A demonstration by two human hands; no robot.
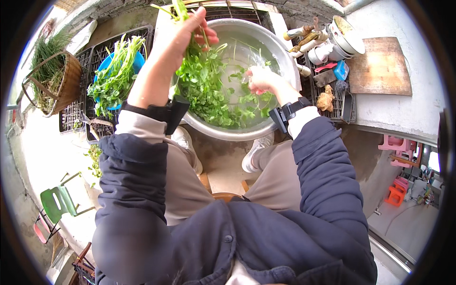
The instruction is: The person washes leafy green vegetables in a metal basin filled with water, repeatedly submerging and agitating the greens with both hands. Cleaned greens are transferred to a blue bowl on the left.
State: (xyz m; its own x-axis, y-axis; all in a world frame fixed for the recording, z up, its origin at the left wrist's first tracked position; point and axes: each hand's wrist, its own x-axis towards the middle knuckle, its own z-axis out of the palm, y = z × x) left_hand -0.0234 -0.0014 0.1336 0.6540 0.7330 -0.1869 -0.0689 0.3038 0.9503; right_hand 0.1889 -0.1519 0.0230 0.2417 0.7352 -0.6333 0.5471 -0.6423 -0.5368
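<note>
A large metal basin [216, 135] of water stands in front of my feet. Leafy celery [202, 90] fills its left half, with looser sprigs toward the right. My left hand [195, 33] is raised over the far left rim, its fingers closed round the pale stalks while the leaves hang down into the basin. Over the right side of the water is my right hand [262, 80]. Its fingers are curled together beside some loose leaves, and what they hold, if anything, is hidden.
At the left, a blue bowl [138, 61] of celery sits on black crates [76, 107], by a wicker basket [69, 85] of thin greens. Scissors [97, 122] lie nearby. Right: a wooden board [382, 66], white pots [347, 33] and ginger [326, 99]. A green chair [58, 203] stands lower left.
</note>
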